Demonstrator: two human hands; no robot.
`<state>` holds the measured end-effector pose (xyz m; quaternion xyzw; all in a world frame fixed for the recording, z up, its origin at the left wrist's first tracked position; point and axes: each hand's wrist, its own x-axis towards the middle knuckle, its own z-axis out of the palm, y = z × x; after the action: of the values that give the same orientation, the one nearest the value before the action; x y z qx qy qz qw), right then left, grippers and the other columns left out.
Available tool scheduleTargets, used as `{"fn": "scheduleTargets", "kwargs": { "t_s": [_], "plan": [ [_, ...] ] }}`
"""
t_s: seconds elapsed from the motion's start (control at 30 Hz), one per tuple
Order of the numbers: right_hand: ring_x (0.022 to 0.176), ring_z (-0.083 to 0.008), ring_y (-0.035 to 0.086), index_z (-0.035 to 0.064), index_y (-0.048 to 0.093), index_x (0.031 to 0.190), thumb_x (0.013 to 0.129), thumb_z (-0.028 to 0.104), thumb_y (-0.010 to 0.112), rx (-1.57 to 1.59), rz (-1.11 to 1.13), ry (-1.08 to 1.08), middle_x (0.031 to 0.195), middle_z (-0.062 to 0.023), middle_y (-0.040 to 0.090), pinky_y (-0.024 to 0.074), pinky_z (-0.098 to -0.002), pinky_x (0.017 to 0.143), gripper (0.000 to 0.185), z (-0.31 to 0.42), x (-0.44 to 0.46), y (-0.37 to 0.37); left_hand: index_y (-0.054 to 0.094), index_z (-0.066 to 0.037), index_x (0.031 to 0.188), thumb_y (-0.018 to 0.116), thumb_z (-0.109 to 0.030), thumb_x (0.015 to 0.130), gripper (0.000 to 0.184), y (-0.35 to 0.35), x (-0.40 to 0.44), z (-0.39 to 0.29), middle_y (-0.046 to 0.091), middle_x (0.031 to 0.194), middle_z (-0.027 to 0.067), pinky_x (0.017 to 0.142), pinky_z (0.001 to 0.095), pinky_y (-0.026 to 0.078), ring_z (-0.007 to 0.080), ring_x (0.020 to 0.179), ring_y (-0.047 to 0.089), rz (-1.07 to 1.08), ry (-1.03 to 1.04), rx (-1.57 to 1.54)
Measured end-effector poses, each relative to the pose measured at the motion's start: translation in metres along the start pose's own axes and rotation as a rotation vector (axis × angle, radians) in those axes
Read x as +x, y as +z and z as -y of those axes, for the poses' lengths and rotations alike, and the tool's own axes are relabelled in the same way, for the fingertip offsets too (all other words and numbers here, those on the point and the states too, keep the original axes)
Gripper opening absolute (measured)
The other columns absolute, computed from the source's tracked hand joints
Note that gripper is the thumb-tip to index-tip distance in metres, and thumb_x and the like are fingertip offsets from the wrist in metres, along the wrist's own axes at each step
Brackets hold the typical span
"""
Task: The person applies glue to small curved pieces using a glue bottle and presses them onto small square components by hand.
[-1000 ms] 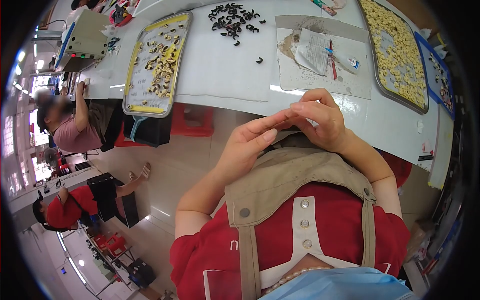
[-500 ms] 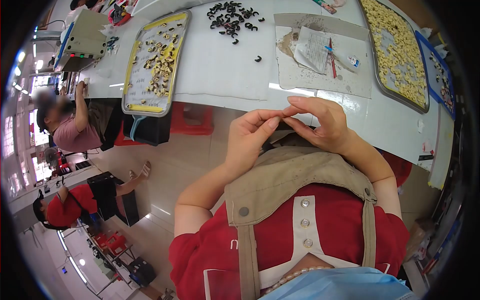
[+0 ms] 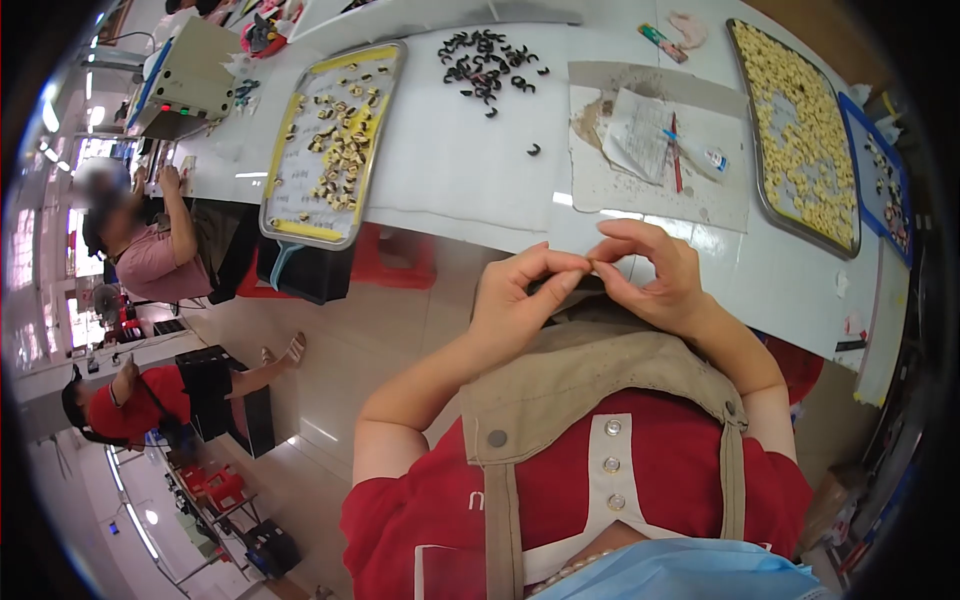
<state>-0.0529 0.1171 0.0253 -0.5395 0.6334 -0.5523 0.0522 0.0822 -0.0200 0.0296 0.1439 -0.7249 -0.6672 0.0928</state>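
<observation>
My left hand (image 3: 525, 295) is closed in a pinch, thumb against forefinger, just off the table's front edge. Opposite it my right hand (image 3: 655, 275) also pinches, its fingers curved into a ring. The fingertips of both hands meet; whatever is between them is too small or hidden to make out. Beyond my hands lies a cardboard sheet (image 3: 700, 205) bearing a printed paper (image 3: 640, 140), a red pen (image 3: 677, 155) and a small white bottle (image 3: 714, 160). A pile of small black curved pieces (image 3: 485, 68) rests on the white table, with one black piece (image 3: 534, 150) apart.
A yellow-lined tray (image 3: 352, 215) of dark-and-cream pieces stands at left. On the right are a metal tray (image 3: 852, 245) full of cream pieces and a blue tray (image 3: 850, 110). A control box (image 3: 195, 75) and a seated co-worker (image 3: 155, 265) are at far left; another person (image 3: 140, 400) sits behind.
The view has shifted, so the table and trays appear lower and slightly right. My right hand's fingers have curled into a rounder ring; the fingertips of both hands stay together.
</observation>
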Motion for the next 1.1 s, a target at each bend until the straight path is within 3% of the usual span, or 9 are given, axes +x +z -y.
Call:
{"fn": "scheduleTargets", "kwargs": {
  "t_s": [0.07, 0.1, 0.17, 0.23, 0.3, 0.5, 0.6, 0.73, 1.1],
  "plan": [
    [0.067, -0.0165, 0.064, 0.0021, 0.054, 0.106, 0.072, -0.003, 0.065, 0.072, -0.055, 0.100, 0.079, -0.0089, 0.064, 0.0507, -0.0265, 0.059, 0.036, 0.000, -0.004, -0.004, 0.063, -0.008, 0.090, 0.056, -0.015, 0.085, 0.011, -0.010, 0.011, 0.001, 0.062, 0.083, -0.0010, 0.092, 0.0425, 0.036, 0.0088, 0.075, 0.058, 0.057, 0.129, 0.250],
    [0.067, -0.0160, 0.064, 0.0012, 0.054, 0.104, 0.073, -0.003, 0.063, -0.011, -0.062, 0.151, 0.080, -0.0097, 0.063, 0.0506, -0.0260, 0.059, 0.033, -0.002, -0.007, -0.011, 0.062, -0.010, 0.086, 0.058, -0.020, 0.083, 0.011, -0.014, 0.020, -0.003, 0.064, 0.084, -0.0002, 0.097, 0.0513, 0.025, 0.0148, 0.076, 0.060, 0.012, 0.183, 0.323],
    [0.070, -0.0169, 0.064, -0.0018, 0.056, 0.100, 0.078, -0.004, 0.058, -0.080, -0.053, 0.249, 0.084, -0.0126, 0.063, 0.0501, -0.0253, 0.059, 0.022, -0.013, -0.015, -0.030, 0.064, -0.009, 0.087, 0.061, -0.015, 0.079, 0.011, -0.028, 0.044, 0.004, 0.065, 0.091, 0.0057, 0.098, 0.0482, 0.025, 0.0178, 0.086, 0.061, -0.129, 0.241, 0.422],
    [0.060, -0.0098, 0.053, -0.0023, 0.057, 0.098, 0.088, 0.006, 0.049, -0.045, -0.162, 0.392, 0.077, -0.0050, 0.056, 0.0468, -0.0231, 0.056, 0.015, -0.036, -0.032, -0.051, 0.062, -0.006, 0.083, 0.063, -0.013, 0.075, 0.010, -0.037, 0.072, 0.029, 0.064, 0.091, 0.0066, 0.084, 0.0391, 0.039, 0.0222, 0.087, 0.059, -0.353, 0.488, 0.519],
    [0.055, -0.0069, 0.045, -0.0022, 0.056, 0.097, 0.091, 0.010, 0.045, 0.014, -0.263, 0.441, 0.069, -0.0029, 0.051, 0.0386, -0.0197, 0.052, 0.017, -0.048, -0.039, -0.061, 0.063, -0.006, 0.080, 0.063, -0.012, 0.074, 0.008, -0.028, 0.080, 0.026, 0.063, 0.080, 0.0063, 0.079, 0.0350, 0.042, 0.0239, 0.086, 0.057, -0.341, 0.534, 0.428],
    [0.056, -0.0054, 0.042, 0.0000, 0.054, 0.099, 0.092, 0.013, 0.045, 0.117, -0.201, 0.235, 0.064, -0.0003, 0.047, 0.0360, -0.0192, 0.058, 0.018, -0.036, 0.003, -0.044, 0.062, -0.010, 0.084, 0.062, -0.016, 0.076, 0.010, -0.001, 0.077, 0.034, 0.061, 0.085, 0.0041, 0.085, 0.0366, 0.035, 0.0211, 0.083, 0.055, 0.119, 0.312, 0.101],
    [0.058, -0.0055, 0.042, 0.0004, 0.055, 0.099, 0.092, 0.012, 0.046, 0.162, -0.282, 0.175, 0.067, -0.0007, 0.048, 0.0362, -0.0190, 0.059, 0.017, -0.039, 0.008, -0.033, 0.061, -0.011, 0.087, 0.063, -0.015, 0.074, 0.015, -0.014, 0.074, 0.041, 0.060, 0.086, 0.0037, 0.085, 0.0382, 0.033, 0.0181, 0.085, 0.054, -0.141, 0.572, 0.580],
    [0.058, -0.0069, 0.045, -0.0016, 0.055, 0.099, 0.089, 0.008, 0.049, 0.090, -0.269, 0.218, 0.067, -0.0025, 0.050, 0.0357, -0.0187, 0.058, 0.015, -0.040, -0.010, -0.028, 0.059, -0.012, 0.093, 0.065, -0.014, 0.071, 0.023, -0.036, 0.076, 0.027, 0.054, 0.084, 0.0056, 0.079, 0.0357, 0.032, 0.0185, 0.082, 0.053, -0.484, 0.454, 0.819],
    [0.060, -0.0061, 0.044, -0.0026, 0.055, 0.099, 0.089, 0.006, 0.048, -0.047, -0.283, 0.364, 0.074, -0.0028, 0.051, 0.0376, -0.0185, 0.058, 0.015, -0.040, -0.045, -0.087, 0.059, -0.010, 0.075, 0.058, -0.004, 0.071, 0.007, -0.048, 0.123, 0.069, 0.055, 0.082, 0.0069, 0.070, 0.0363, 0.044, 0.0254, 0.082, 0.053, -0.168, 0.430, 0.769]
  ]
}}
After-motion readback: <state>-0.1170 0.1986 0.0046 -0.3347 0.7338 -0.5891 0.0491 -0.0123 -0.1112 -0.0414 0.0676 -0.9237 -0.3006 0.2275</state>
